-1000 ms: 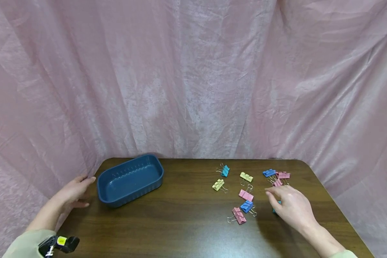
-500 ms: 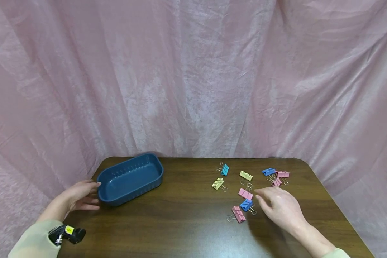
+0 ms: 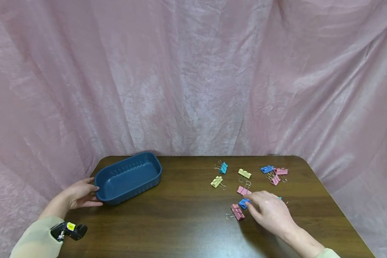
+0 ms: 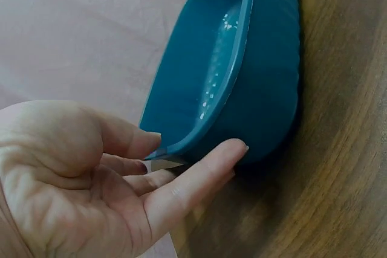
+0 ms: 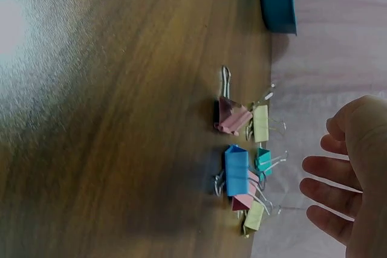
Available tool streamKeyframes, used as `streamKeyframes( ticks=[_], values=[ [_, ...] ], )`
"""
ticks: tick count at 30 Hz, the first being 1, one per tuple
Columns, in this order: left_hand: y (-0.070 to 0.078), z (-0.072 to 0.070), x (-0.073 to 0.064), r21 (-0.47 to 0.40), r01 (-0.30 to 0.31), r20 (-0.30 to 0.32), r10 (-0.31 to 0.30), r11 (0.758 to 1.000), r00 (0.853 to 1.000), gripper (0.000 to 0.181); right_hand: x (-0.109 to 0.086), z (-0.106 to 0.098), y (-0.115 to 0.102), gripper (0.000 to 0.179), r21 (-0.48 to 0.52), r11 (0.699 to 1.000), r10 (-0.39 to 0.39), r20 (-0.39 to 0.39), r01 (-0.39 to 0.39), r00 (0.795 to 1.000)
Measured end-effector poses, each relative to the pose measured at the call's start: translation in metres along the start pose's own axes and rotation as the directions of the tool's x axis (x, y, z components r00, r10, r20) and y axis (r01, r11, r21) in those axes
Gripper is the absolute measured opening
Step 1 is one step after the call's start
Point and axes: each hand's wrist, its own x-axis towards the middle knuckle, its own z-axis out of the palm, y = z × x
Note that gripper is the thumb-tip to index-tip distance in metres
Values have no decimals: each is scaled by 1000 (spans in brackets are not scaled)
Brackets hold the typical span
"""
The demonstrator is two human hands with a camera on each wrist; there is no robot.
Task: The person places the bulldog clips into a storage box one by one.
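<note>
In the head view my left hand [image 3: 82,194] is at the near left end of a dark blue tray [image 3: 129,195]. The left wrist view has its thumb over the rim and its fingers against the outer wall, gripping the corner of the tray [image 4: 266,77]. My right hand [image 3: 271,211] hovers over a blue binder clip [image 3: 244,203], fingers loosely bent and holding nothing. Beside that clip lie a pink binder clip [image 3: 243,190] and a darker pink binder clip [image 3: 237,212]. The right wrist view shows the hand [image 5: 369,173] apart from the blue binder clip [image 5: 236,170].
Farther back lie a teal binder clip [image 3: 223,167] and two yellow ones, one a yellow binder clip [image 3: 216,181]. A blue binder clip [image 3: 267,169] and two pink ones cluster at the right. Pink curtain [image 3: 193,79] hangs behind the wooden table [image 3: 167,229].
My left hand has moved right to the tray and taken hold of its rim. My right hand has shifted left, from near the right cluster to over the blue binder clip.
</note>
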Motion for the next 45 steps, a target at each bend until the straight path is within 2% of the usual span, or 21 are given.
streamKeyframes(
  ticks=[9,16,25,36,45],
  values=[
    [-5,-7,4,-21,-3,-7,2,1000,1000,78,-9,5,-4,22,-2,1000,-13,-9,13,1000],
    [-6,-7,6,-25,-23,13,23,999,1000,75,-19,3,-4,26,-14,1000,-1,-16,1,1000],
    [-8,-7,7,-27,-39,10,39,999,999,74,-36,-1,-7,31,-2,998,-60,-17,60,998],
    [-3,0,3,24,-40,-10,40,999,999,76,-41,-2,-6,34,5,999,-47,-12,48,999],
    [-5,7,1,53,-57,35,55,997,998,75,-41,-1,-5,34,1,999,-46,-14,46,999]
  ],
)
